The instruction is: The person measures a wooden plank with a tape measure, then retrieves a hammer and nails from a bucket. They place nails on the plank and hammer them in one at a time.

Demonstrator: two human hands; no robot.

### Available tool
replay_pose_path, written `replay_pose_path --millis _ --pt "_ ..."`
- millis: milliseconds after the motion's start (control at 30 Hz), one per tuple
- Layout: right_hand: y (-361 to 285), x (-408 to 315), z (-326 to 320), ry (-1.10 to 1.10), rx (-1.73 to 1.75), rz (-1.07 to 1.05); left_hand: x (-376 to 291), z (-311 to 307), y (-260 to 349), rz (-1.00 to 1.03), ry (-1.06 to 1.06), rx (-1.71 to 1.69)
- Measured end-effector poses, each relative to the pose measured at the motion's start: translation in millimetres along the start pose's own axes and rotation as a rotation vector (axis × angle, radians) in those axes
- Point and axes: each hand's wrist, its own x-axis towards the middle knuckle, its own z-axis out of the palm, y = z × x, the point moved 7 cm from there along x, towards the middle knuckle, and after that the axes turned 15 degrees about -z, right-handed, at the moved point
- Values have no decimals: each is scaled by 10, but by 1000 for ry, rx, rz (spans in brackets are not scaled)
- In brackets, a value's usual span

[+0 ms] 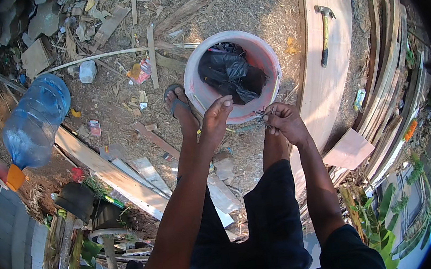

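Observation:
My right hand [285, 122] is closed around a bunch of thin nails [263, 116], whose ends stick out to the left of the fingers. It is just outside the near right rim of a whitish plastic bucket [228, 37] with reddish stains. My left hand [215, 118] is by the near left rim, its fingers partly curled; whether anything small is in them cannot be seen. Inside the bucket lies a crumpled black plastic bag [228, 69]. Some dark nails [227, 46] show along the bucket's far inner side.
A claw hammer [325, 36] rests on a long wide plank [332, 77] at right. Stacked boards [384, 75] lie beyond it. On the left are a blue water jug [38, 118] and another plank [103, 167]. Wood scraps [148, 174] litter the ground near my sandalled foot [180, 106].

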Motion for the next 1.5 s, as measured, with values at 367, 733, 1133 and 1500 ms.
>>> replay_pose_path --millis 367,733,1133,1500 --pt "-538 -34 487 -243 -762 -299 -42 541 -142 -481 -479 -383" --pt "-313 92 -573 74 -648 -213 222 311 27 -360 -382 -198" --pt "273 1388 -3572 808 -1449 -254 120 96 -360 -438 -288 -138" --pt "202 1455 -2406 460 195 -60 -571 582 -350 -413 -321 -424"
